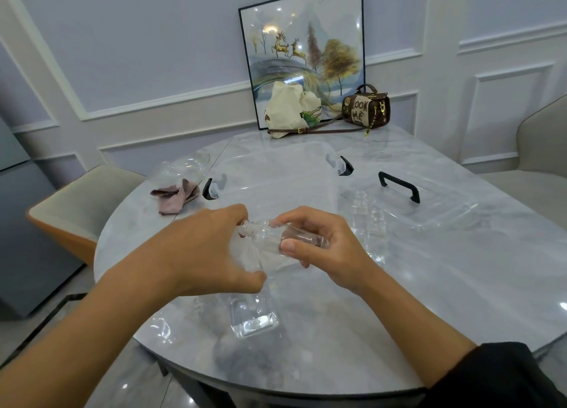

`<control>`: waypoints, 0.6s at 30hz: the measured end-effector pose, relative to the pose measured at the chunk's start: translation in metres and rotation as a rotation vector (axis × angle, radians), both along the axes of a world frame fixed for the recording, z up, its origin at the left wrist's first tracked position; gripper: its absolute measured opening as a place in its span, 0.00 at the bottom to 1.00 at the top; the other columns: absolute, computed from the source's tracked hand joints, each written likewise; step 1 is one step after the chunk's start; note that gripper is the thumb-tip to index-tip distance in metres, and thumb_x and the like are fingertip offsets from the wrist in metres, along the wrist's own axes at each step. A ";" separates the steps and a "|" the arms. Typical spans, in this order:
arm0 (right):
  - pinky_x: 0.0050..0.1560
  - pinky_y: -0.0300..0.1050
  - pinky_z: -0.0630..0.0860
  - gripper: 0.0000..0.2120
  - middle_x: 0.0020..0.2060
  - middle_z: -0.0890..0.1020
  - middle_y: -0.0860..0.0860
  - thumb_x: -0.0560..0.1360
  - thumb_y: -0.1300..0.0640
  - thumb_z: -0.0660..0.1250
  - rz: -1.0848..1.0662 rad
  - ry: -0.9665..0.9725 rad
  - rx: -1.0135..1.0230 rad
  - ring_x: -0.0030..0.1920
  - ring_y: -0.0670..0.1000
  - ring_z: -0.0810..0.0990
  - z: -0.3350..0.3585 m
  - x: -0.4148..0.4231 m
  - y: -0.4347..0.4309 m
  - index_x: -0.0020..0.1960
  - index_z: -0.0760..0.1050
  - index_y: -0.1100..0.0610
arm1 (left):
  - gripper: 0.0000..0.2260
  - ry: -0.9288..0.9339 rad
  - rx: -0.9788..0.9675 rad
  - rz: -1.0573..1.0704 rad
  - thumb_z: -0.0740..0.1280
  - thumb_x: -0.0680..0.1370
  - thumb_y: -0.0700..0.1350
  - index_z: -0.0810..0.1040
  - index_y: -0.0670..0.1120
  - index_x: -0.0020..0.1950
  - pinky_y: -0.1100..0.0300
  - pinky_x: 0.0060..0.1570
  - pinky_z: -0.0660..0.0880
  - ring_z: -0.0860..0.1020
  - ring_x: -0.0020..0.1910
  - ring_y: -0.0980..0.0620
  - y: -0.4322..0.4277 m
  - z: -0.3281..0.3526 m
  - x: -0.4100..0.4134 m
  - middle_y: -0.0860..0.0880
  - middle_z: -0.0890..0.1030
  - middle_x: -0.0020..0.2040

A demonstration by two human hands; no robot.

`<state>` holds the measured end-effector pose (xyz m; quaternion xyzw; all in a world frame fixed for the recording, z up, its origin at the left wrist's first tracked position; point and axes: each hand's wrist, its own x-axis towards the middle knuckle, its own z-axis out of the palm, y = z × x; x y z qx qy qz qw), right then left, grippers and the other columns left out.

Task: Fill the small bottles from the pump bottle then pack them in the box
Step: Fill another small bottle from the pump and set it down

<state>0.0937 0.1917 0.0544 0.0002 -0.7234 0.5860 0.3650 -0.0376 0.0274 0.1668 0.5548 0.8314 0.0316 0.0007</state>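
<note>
Held on its side in the curled fingers (290, 246) of the right hand (319, 248): a small bottle (270, 239), open neck turned left, presumably to meet the spout. Wrapped over the top of the pump bottle (253, 318), the left hand (208, 251), thumb below, most likely to steady and press; pump head itself hidden. Upright just right of the hands, two spare bottles (376, 223), uncapped. Behind, close and open for packing, the box (276, 168), lid (429, 211) laid aside. Near edge of the worktop (460, 285) close below the pump bottle; free room rightward.
</note>
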 end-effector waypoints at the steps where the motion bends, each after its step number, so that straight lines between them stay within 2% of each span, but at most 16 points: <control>1: 0.36 0.44 0.76 0.12 0.40 0.83 0.57 0.76 0.58 0.74 0.003 0.000 -0.007 0.36 0.47 0.78 0.000 0.000 -0.001 0.59 0.83 0.54 | 0.23 -0.001 -0.006 -0.002 0.77 0.65 0.65 0.71 0.56 0.49 0.53 0.40 0.79 0.79 0.39 0.55 0.000 0.001 0.000 0.53 0.80 0.41; 5: 0.37 0.45 0.76 0.14 0.41 0.84 0.56 0.76 0.58 0.74 0.003 0.010 -0.030 0.36 0.48 0.79 0.002 0.000 -0.001 0.61 0.83 0.57 | 0.25 -0.026 0.012 -0.040 0.78 0.63 0.67 0.72 0.57 0.48 0.54 0.41 0.79 0.79 0.40 0.57 0.002 0.006 -0.007 0.56 0.80 0.42; 9: 0.37 0.42 0.77 0.14 0.39 0.83 0.50 0.76 0.59 0.73 0.014 0.017 -0.032 0.33 0.46 0.79 0.003 0.001 -0.002 0.61 0.82 0.59 | 0.27 -0.048 -0.004 -0.062 0.81 0.62 0.68 0.72 0.58 0.49 0.62 0.38 0.71 0.78 0.42 0.59 0.005 0.010 -0.008 0.59 0.79 0.45; 12: 0.37 0.39 0.76 0.14 0.37 0.83 0.47 0.77 0.60 0.71 0.024 0.018 -0.031 0.34 0.43 0.80 0.004 0.003 -0.004 0.61 0.81 0.60 | 0.29 -0.044 -0.030 -0.054 0.80 0.60 0.71 0.72 0.58 0.50 0.62 0.39 0.70 0.78 0.43 0.60 0.006 0.013 -0.009 0.61 0.78 0.46; 14: 0.37 0.38 0.76 0.13 0.37 0.83 0.50 0.77 0.60 0.71 0.023 0.022 -0.029 0.34 0.43 0.80 0.005 0.003 -0.004 0.61 0.81 0.59 | 0.31 -0.037 -0.036 -0.057 0.80 0.58 0.72 0.73 0.58 0.51 0.62 0.40 0.71 0.78 0.44 0.59 0.007 0.015 -0.009 0.61 0.78 0.46; 16: 0.37 0.37 0.75 0.13 0.39 0.83 0.60 0.77 0.60 0.71 0.020 0.029 -0.023 0.33 0.45 0.79 0.006 0.003 -0.004 0.61 0.81 0.58 | 0.32 -0.021 -0.039 -0.056 0.79 0.57 0.73 0.74 0.58 0.51 0.60 0.41 0.73 0.78 0.44 0.59 0.008 0.017 -0.010 0.60 0.79 0.45; 18: 0.37 0.36 0.75 0.13 0.41 0.82 0.64 0.77 0.60 0.71 0.021 0.036 -0.017 0.32 0.46 0.78 0.006 0.003 -0.003 0.61 0.81 0.58 | 0.33 -0.001 -0.039 -0.052 0.78 0.56 0.75 0.75 0.58 0.52 0.59 0.44 0.76 0.78 0.44 0.59 0.008 0.018 -0.010 0.59 0.80 0.45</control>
